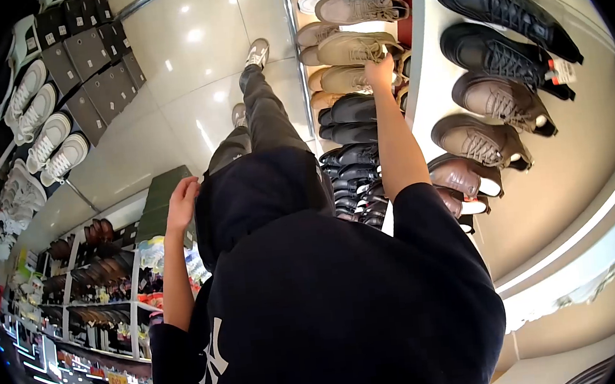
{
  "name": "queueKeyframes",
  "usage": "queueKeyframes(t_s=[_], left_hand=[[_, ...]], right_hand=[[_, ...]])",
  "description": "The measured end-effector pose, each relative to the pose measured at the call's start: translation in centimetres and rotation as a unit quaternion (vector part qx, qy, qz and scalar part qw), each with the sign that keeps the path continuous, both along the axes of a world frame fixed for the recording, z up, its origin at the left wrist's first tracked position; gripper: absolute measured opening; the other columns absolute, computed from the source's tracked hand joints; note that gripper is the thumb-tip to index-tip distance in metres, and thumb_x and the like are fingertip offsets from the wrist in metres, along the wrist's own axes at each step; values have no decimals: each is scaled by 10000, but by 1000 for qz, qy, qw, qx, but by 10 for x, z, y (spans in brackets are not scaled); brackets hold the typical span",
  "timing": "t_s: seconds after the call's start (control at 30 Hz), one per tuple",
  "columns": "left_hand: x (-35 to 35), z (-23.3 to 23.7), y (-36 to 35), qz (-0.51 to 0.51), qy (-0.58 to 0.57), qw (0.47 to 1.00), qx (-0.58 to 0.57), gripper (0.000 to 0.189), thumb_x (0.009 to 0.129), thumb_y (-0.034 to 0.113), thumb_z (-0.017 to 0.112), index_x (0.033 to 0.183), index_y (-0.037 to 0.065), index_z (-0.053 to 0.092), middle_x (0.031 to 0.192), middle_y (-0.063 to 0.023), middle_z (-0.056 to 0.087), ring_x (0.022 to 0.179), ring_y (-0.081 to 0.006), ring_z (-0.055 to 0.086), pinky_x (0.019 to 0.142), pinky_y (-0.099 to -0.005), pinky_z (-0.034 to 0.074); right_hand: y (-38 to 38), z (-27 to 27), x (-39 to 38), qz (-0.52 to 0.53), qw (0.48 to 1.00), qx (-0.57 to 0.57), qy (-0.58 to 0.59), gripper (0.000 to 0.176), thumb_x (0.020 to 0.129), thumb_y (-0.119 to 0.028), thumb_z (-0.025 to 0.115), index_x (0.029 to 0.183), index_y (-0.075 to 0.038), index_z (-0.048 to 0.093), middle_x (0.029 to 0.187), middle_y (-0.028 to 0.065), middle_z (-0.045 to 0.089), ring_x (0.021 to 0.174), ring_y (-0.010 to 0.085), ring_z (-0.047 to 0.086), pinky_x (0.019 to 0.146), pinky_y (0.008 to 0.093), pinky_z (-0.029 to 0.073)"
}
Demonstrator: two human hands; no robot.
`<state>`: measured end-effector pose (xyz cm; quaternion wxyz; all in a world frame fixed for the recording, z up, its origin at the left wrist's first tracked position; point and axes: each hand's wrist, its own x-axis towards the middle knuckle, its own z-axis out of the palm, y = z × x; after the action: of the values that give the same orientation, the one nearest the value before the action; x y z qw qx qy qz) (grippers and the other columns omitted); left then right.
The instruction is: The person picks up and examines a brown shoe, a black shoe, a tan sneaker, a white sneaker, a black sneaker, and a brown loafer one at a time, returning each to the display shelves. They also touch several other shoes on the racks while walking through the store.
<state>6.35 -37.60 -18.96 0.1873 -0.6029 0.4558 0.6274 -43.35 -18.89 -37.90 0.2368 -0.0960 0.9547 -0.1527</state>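
Note:
My right hand (pixel 379 73) reaches out to a shelf on the right. Its fingers are closed at the heel end of a tan lace-up shoe (pixel 351 79); the fingertips are partly hidden. Just beyond that hand stands another tan laced shoe (pixel 357 46), with beige shoes (pixel 361 8) farther along the row. Black shoes (pixel 351 108) are on the near side of it. My left hand (pixel 182 201) hangs beside my body, holding nothing, with its fingers loosely bent.
A higher white shelf (pixel 425 72) on the right carries black lace-ups (pixel 496 51) and brown shoes (pixel 475 141). Grey shoe boxes (pixel 87 54) and white sneakers (pixel 47 138) are stacked at left. Shelves of footwear (pixel 100 283) stand at lower left, near a green box (pixel 162 205). The floor (pixel 173 72) is shiny tile.

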Motion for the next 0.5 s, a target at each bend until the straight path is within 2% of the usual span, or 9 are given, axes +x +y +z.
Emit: queueKeyframes(t_s=[0.03, 0.13, 0.2, 0.27, 0.33, 0.37, 0.4, 0.47, 0.5], left_hand=[[-1, 1, 0, 15, -15, 1000, 0, 275, 913, 188, 493, 1089, -11, 561, 908, -66, 614, 835, -132, 559, 799, -261, 443], [-1, 6, -2, 16, -33, 999, 2, 280, 914, 198, 493, 1098, -1, 565, 918, -67, 615, 851, -133, 560, 808, -261, 435], [-6, 9, -9, -18, -43, 999, -18, 283, 914, 203, 492, 1101, 3, 566, 922, -67, 615, 859, -131, 559, 812, -260, 430], [-21, 15, -19, -54, -49, 997, -36, 286, 914, 208, 491, 1103, 7, 566, 927, -67, 616, 867, -130, 559, 817, -260, 425], [-42, 24, -34, -76, -48, 995, -50, 285, 916, 214, 485, 1095, 8, 569, 924, -69, 616, 877, -124, 554, 819, -254, 418], [-48, 24, -40, -82, -51, 994, -48, 285, 916, 214, 485, 1095, 8, 569, 924, -69, 616, 877, -124, 554, 819, -254, 418], [-54, 22, -46, -90, -37, 994, -49, 283, 916, 216, 484, 1093, 13, 571, 926, -71, 617, 882, -125, 553, 820, -255, 417], [-63, 21, -58, -111, -20, 993, -42, 281, 916, 217, 482, 1091, 17, 573, 927, -74, 618, 888, -125, 552, 822, -256, 416], [-68, 19, -64, -134, -28, 990, -38, 282, 916, 222, 482, 1094, 22, 572, 931, -76, 618, 891, -132, 554, 825, -258, 415]], right_hand=[[-4, -5, -9, -22, 999, 19, -26, 711, 715, -189, 561, 1305, 81, 271, 1329, 291, 326, 1243, 412, 328, 1022, 424, 316], [-1, -32, -36, -68, 992, 76, -75, 696, 703, -225, 585, 1278, 74, 332, 1305, 285, 368, 1207, 402, 386, 1008, 423, 341], [17, -75, -54, -168, 971, 110, -133, 687, 698, -259, 593, 1258, 68, 365, 1292, 281, 389, 1176, 397, 425, 992, 423, 362], [16, -80, -48, -182, 971, 113, -109, 685, 706, -262, 587, 1287, 16, 355, 1301, 257, 382, 1157, 389, 447, 974, 429, 380], [-6, -52, -38, -168, 974, 123, -85, 680, 706, -244, 588, 1310, -42, 349, 1295, 249, 384, 1141, 389, 461, 954, 439, 394], [9, -72, -40, -121, 982, 143, -24, 670, 691, -221, 634, 1306, -85, 405, 1149, 205, 504, 702, 238, 637, 624, 342, 525], [-19, -29, -29, -102, 982, 157, -7, 649, 681, -253, 643, 1264, -81, 416, 1180, 206, 489, 967, 306, 584, 830, 407, 471], [-14, -30, -24, -145, 982, 123, -7, 606, 673, -281, 649, 1203, -84, 432, 1195, 205, 487, 1125, 352, 478, 946, 435, 384], [-10, -36, -22, -139, 979, 148, 1, 571, 675, -277, 647, 1165, -77, 434, 1201, 199, 481, 1097, 348, 498, 931, 429, 396]])
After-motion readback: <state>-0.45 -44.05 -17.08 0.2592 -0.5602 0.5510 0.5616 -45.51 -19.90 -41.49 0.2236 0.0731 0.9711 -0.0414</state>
